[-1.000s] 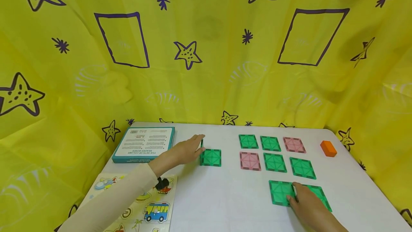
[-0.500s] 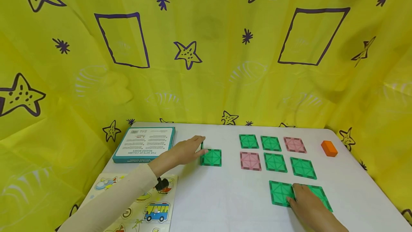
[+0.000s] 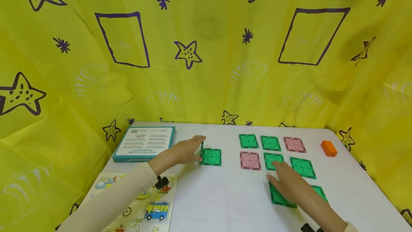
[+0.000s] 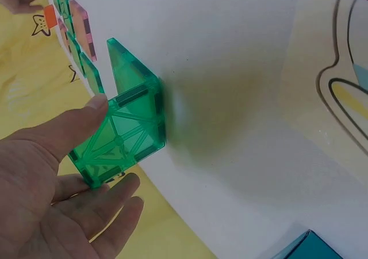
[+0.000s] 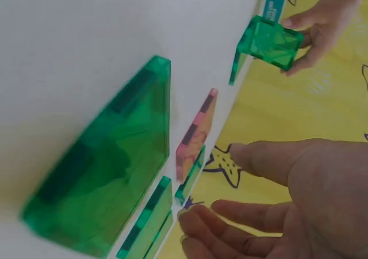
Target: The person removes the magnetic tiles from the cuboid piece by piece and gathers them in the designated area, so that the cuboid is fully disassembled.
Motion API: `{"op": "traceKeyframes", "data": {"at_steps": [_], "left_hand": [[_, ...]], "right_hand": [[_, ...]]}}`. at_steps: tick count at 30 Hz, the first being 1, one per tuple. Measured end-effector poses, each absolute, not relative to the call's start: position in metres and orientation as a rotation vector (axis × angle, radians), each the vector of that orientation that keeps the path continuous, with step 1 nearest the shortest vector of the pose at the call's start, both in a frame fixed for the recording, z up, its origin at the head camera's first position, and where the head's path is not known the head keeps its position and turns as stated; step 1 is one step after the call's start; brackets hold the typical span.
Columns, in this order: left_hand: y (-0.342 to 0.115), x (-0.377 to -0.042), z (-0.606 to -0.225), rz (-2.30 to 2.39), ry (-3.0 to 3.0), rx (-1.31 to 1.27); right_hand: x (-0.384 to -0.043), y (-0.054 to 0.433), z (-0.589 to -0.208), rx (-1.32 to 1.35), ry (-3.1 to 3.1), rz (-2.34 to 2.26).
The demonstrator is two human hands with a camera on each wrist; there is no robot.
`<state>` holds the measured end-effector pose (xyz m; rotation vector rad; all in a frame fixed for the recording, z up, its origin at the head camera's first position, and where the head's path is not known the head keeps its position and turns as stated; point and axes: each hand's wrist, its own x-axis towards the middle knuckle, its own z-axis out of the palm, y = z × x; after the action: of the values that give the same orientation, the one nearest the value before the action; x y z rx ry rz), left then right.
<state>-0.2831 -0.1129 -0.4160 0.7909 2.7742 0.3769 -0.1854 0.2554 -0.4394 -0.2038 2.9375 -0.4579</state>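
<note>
In the head view my left hand [image 3: 185, 152] is at a green magnetic tile [image 4: 121, 138] standing upright on its edge. The left wrist view shows the thumb on one edge of that tile and fingers at the opposite side, pinching it. A second green tile [image 3: 212, 157] lies flat against its foot, forming a corner. My right hand [image 3: 289, 182] hovers over the tiles on the right, thumb and fingers apart, holding nothing. Below it lies a flat green tile [image 3: 279, 197], partly covered. Its fingertips are near another green tile [image 3: 271, 158]; contact cannot be told.
More flat tiles lie in rows, among them a pink tile [image 3: 250, 160] and a farther pink tile [image 3: 294, 144]. An orange block [image 3: 329, 148] is at the right. A teal-edged box [image 3: 145, 142] and a picture puzzle board [image 3: 146, 227] occupy the left side.
My right hand has left the nearest pair of green tiles and moved forward and left. The left thumb has slid slightly lower at the upright tile, which stays in place.
</note>
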Motion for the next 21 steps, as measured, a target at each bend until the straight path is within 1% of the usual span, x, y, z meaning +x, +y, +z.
{"op": "traceKeyframes", "data": {"at_steps": [5, 9, 12, 14, 16, 21], "left_hand": [[-0.113, -0.284, -0.418, 0.397, 2.774, 0.780], [-0.113, -0.285, -0.420, 0.386, 2.775, 0.798], [-0.112, -0.286, -0.421, 0.374, 2.787, 0.806], [-0.113, -0.286, -0.420, 0.368, 2.794, 0.799], [-0.113, -0.286, -0.420, 0.369, 2.797, 0.798], [-0.115, -0.285, -0.420, 0.361, 2.795, 0.809]], "right_hand": [[-0.215, 0.225, -0.438, -0.332, 2.938, -0.543], [-0.241, 0.196, -0.446, -0.526, 2.924, -0.617], [-0.260, 0.173, -0.456, -0.697, 2.937, -0.594], [-0.271, 0.159, -0.462, -0.763, 2.938, -0.579], [-0.279, 0.146, -0.466, -0.775, 2.914, -0.590], [-0.290, 0.124, -0.469, -0.638, 2.810, -0.672]]}}
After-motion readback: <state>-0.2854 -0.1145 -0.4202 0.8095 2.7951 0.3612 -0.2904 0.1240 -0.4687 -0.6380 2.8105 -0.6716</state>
